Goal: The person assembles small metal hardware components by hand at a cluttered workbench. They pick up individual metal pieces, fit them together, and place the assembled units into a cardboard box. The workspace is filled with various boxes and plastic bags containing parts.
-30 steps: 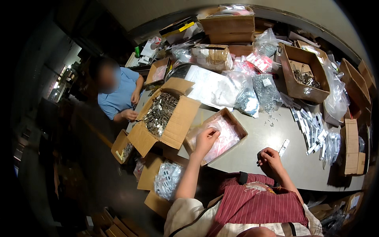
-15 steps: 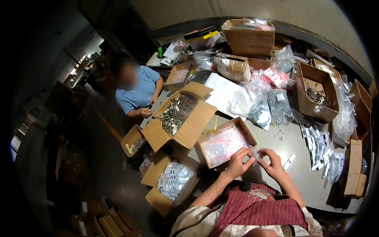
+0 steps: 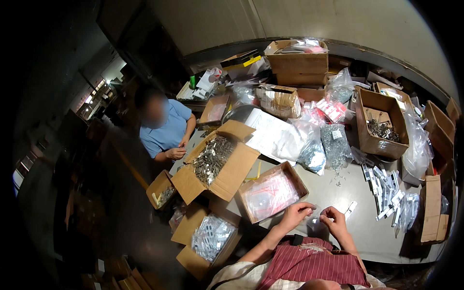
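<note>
Between my hands, close to the table's front edge, is a small clear plastic bag. My left hand is closed, its thumb and fingertips pinching the bag's upper left edge. On the other side my right hand pinches the bag with curled fingers. Just beyond the right hand a single slim metal piece lies on the table. An open carton of flat clear bags with red lines sits beside my left hand. The bag's contents, if any, are too small to tell.
Bagged metal pieces are piled at right. A large carton of metal parts stands left, with a carton of packed pieces below it. Bags of small hardware lie behind. A person in blue works across the table.
My hands have moved slightly lower and the right one has turned inward. More of the clear bag shows between them. The view has tilted a little.
</note>
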`<state>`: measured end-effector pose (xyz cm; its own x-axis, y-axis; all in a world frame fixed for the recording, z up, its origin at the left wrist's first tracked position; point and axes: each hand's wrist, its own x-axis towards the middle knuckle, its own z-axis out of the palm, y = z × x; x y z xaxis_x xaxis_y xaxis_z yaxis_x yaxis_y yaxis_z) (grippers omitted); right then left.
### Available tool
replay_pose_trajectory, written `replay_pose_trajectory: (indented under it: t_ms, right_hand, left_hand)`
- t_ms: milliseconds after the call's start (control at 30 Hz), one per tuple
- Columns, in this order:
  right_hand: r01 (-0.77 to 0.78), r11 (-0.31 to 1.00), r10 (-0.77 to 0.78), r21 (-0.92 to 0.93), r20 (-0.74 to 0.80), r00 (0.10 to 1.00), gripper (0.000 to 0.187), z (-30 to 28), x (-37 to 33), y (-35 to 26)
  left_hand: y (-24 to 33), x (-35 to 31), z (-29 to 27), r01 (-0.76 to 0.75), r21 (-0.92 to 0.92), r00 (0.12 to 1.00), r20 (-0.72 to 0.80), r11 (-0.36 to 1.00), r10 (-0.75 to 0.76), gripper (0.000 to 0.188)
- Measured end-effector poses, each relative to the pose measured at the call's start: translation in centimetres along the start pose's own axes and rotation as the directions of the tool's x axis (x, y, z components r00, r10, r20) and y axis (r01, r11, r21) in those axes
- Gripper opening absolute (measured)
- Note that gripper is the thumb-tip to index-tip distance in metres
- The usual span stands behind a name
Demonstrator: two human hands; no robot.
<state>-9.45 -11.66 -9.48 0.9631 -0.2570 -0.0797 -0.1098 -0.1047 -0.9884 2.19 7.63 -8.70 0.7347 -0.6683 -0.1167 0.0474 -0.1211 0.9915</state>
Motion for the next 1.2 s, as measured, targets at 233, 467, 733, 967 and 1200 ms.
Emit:
replay_pose_trajectory:
  t_ms: [233, 467, 733, 967, 1200]
  right_hand:
    - [-0.133, 0.988, 0.143, -0.077, 0.141, 0.98, 0.011, -0.2, -0.3, 2.2]
    - [-0.162, 0.986, 0.167, -0.039, 0.245, 0.955, 0.016, 0.9, 0.1, 2.4]
    - [-0.175, 0.983, 0.182, -0.053, 0.187, 0.965, 0.016, 0.6, -0.1, 4.1]
    - [0.077, 0.994, -0.083, -0.083, -0.064, 0.995, 0.021, 0.3, -0.1, 1.6]
    - [0.461, 0.849, -0.472, -0.259, 0.022, 0.881, 0.034, -0.8, -0.9, -3.3]
  left_hand:
    - [1.6, -0.7, -1.6, -0.023, 0.314, 0.994, -0.095, 0.949, 0.055, 0.015]
    - [2.4, -1.6, -1.4, 0.124, 0.366, 0.981, -0.188, 0.922, -0.057, 0.015]
    - [1.3, -1.4, 0.2, -0.292, 0.246, 0.941, -0.101, 0.924, 0.324, 0.016]
    - [2.2, -1.9, 1.3, -0.088, 0.466, 0.954, -0.216, 0.88, 0.21, 0.022]
    - [1.2, -2.2, 2.3, -0.164, 0.323, 0.977, -0.076, 0.932, 0.199, 0.021]
